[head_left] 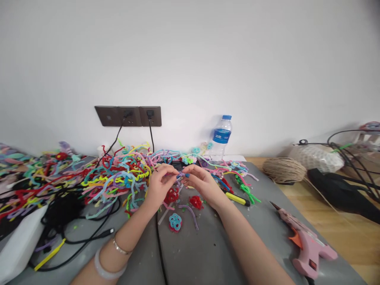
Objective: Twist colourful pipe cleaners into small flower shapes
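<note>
Near the middle of the head view, my left hand [162, 183] and my right hand [202, 182] meet at the fingertips. Both pinch a small purple and blue fuzzy piece [182, 175], whose exact shape is partly hidden by the fingers. Below the hands, a blue and pink coiled flower [175, 222] lies on the grey mat [202, 253]. Two red fuzzy pieces, one [196, 202] under my right hand and one [172, 195] between the hands, lie close by. A bent purple stem [192, 215] rests between them and the flower.
A tangled heap of colourful fuzzy stems [118, 178] fills the left. A water bottle [221, 136] stands near the wall. Right are a yellow cutter [237, 198], twine [283, 170] and a pink glue gun [311, 245]. Black cables [159, 245] cross the mat.
</note>
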A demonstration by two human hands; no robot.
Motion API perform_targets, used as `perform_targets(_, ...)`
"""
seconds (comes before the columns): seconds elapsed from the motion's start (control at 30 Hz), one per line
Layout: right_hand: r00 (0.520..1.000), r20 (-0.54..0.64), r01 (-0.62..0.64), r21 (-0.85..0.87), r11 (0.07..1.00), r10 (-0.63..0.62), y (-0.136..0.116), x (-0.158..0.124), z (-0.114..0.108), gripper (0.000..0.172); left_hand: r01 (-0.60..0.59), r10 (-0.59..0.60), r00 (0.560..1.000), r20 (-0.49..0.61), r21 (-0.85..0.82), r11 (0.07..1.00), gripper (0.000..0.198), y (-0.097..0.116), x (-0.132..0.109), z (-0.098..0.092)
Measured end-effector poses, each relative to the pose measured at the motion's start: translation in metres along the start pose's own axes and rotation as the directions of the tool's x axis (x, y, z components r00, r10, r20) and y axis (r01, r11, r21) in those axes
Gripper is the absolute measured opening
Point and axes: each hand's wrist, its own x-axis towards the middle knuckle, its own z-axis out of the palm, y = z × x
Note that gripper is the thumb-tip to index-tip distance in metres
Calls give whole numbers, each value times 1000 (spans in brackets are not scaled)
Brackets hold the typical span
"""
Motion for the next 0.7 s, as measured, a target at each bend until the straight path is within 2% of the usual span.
perform_targets(0.07,999,31,-23,17,1000,23,-1,8,1,23,-84,84,996,0,75,994,11,0,1,-4)
perform_targets(0.13,999,30,30,15,999,-31,0,16,1,24,-99,100,995,-2,95,991,12,0,2,-6)
perform_targets(0.2,994,6,111,-3,994,-111,2,23,0,26,-37,39,998,-47,37,999,11,-1,2,-6)
perform_targets(0.27,989,-16,149,-30,988,-150,5,28,-1,27,86,-93,992,-82,-79,993,10,-3,3,-4)
perform_targets(0.4,990,12,138,-93,986,-137,13,30,-5,27,316,-322,947,0,-193,929,12,-5,3,-2)
perform_targets(0.53,993,75,95,-131,987,-86,14,26,-9,22,388,-387,921,40,-162,907,14,-2,3,-1)
perform_targets(0.7,997,64,57,-140,989,-49,12,21,-10,21,393,-388,919,63,-101,914,14,5,4,-1)
